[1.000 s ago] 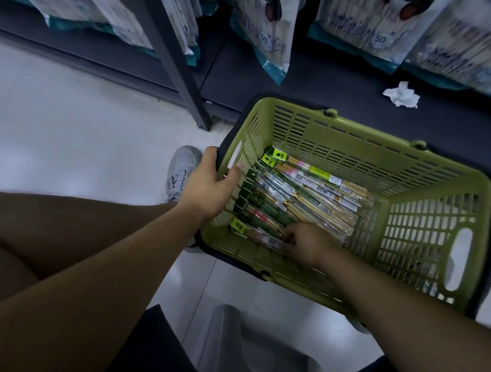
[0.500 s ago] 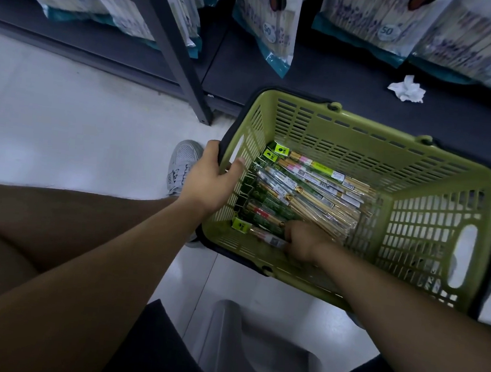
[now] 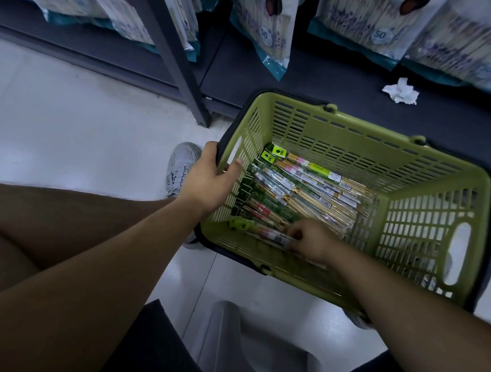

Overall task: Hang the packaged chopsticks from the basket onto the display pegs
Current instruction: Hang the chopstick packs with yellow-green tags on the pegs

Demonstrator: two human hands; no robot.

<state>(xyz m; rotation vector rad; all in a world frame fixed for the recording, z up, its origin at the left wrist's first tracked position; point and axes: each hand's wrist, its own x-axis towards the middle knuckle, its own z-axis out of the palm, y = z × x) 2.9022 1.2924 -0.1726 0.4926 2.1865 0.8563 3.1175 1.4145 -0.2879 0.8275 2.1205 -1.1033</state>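
A green plastic basket (image 3: 430, 231) stands on the floor in front of the shelving. Several packaged chopsticks (image 3: 306, 191) lie side by side in its bottom, their green header tabs toward the left wall. My left hand (image 3: 209, 182) grips the basket's left rim, thumb inside the wall. My right hand (image 3: 311, 239) is down in the basket at the near side, its fingers curled round the nearest chopstick pack (image 3: 266, 235), which has a yellow-green tab. No display pegs are in view.
A dark low shelf (image 3: 321, 82) runs behind the basket, with hanging bags (image 3: 262, 18) above it and a crumpled white tissue (image 3: 401, 91). A dark upright post (image 3: 173, 52) stands left of the basket. My grey shoe (image 3: 180, 165) and a grey stool (image 3: 253, 349) are close by.
My right hand has closed on the nearest pack at the basket's near side and drawn it slightly away from the pile. My left hand stays on the rim.
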